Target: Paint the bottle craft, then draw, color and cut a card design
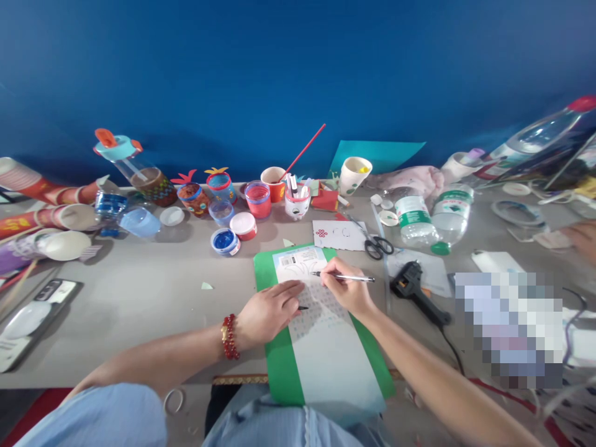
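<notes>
My right hand (347, 288) is closed round a pen (356, 278) with a clear barrel, its dark tip touching a white sheet (326, 354). Near the sheet's top, thin lines form a leafy, crown-like outline (300, 268) beside a printed label with a barcode. My left hand (274, 310), with a red bead bracelet (229, 336) at the wrist, presses on the sheet's left side. From under its fingers pokes a small black tip that looks like a pen cap (303, 308). Beneath the sheet lies green card (282, 379), overhanging the table's front edge.
Black scissors (379, 247) and a glue gun (419, 292) with a cord lie to the right. Paint pots (226, 241), decorated cups (297, 202) and plastic bottles (414, 217) line the back. A phone (37, 323) lies far left. Another person's hand (582, 239) is far right.
</notes>
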Demonstrator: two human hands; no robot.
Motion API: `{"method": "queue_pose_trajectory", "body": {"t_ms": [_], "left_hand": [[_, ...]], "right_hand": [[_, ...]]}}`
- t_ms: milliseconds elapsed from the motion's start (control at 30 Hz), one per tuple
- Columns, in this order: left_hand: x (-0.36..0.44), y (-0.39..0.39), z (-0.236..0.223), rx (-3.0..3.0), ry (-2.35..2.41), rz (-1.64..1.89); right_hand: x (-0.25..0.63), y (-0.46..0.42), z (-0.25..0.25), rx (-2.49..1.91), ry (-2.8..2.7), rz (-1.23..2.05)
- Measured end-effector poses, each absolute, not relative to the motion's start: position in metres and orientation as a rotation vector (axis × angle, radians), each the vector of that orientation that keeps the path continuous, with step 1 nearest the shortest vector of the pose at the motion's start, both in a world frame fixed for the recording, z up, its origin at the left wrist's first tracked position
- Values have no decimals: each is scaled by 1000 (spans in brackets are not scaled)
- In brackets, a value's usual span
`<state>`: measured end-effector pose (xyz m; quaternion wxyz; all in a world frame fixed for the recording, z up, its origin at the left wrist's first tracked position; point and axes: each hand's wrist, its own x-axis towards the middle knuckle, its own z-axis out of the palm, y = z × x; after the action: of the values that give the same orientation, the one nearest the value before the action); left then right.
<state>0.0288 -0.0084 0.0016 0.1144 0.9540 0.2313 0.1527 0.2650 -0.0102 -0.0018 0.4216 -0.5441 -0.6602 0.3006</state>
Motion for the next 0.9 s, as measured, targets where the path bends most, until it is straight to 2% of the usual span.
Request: {"method": "queue_pose_trajectory", "body": {"t_ms": [900], "left_hand": [[29,-8,0,2826,683,447]], "right_hand": [[262,-7,-6,-1342,-1745,804]]}}
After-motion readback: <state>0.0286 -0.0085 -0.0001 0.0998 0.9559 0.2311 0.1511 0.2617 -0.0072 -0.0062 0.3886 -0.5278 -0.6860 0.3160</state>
